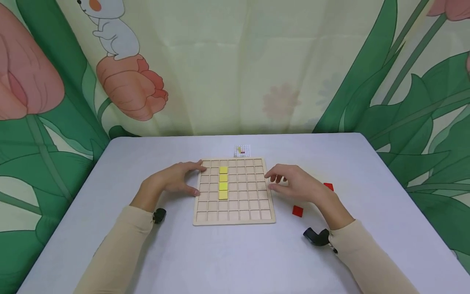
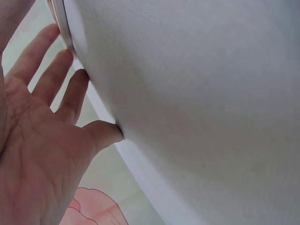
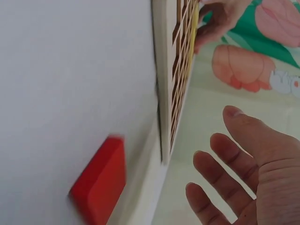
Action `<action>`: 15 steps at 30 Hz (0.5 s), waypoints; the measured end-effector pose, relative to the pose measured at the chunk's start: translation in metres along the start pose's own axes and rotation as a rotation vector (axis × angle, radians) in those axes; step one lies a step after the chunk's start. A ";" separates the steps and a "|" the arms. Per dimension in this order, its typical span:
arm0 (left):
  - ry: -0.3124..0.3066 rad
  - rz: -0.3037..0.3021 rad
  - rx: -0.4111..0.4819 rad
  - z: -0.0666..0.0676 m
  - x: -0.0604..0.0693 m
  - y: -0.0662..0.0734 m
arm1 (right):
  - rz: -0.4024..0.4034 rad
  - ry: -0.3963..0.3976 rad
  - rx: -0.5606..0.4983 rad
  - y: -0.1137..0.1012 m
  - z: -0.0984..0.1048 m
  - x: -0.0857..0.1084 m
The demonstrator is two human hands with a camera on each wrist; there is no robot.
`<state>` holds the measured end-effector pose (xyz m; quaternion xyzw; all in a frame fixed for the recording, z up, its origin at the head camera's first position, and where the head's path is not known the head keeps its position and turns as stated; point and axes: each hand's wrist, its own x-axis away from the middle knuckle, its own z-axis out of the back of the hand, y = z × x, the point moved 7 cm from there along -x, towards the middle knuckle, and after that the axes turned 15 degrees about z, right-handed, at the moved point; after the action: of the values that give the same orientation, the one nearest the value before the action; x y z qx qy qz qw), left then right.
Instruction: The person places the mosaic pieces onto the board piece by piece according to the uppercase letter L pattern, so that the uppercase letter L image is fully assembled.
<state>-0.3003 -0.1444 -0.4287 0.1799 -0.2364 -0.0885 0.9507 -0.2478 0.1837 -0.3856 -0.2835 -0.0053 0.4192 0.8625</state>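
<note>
Gridded wooden board [image 1: 244, 205]: lying flat on the bench [image 1: 235, 257], carrying four yellow tiles [image 1: 223, 186] in an unbroken run down the third column from the left. Red tiles [image 1: 298, 211], two: lying loose and apart to the board's right. Small patterned card [image 1: 242, 150]: lying just behind the board. Left hand [image 1: 177, 176]: touching the board's left rim with widely spread thumb and fingertips. Right hand [image 1: 295, 180]: hovering empty near the right rim, curving relaxed fingers.
</note>
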 end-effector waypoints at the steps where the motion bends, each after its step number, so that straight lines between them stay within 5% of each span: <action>1: 0.000 0.001 0.000 0.000 0.000 -0.001 | 0.001 0.006 0.004 0.002 0.002 0.003; 15: 0.000 -0.019 0.004 0.000 0.002 0.001 | 0.116 0.173 0.178 0.025 0.045 0.050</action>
<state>-0.2981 -0.1442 -0.4273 0.1842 -0.2347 -0.0968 0.9495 -0.2444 0.2536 -0.3717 -0.2409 0.1225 0.4412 0.8557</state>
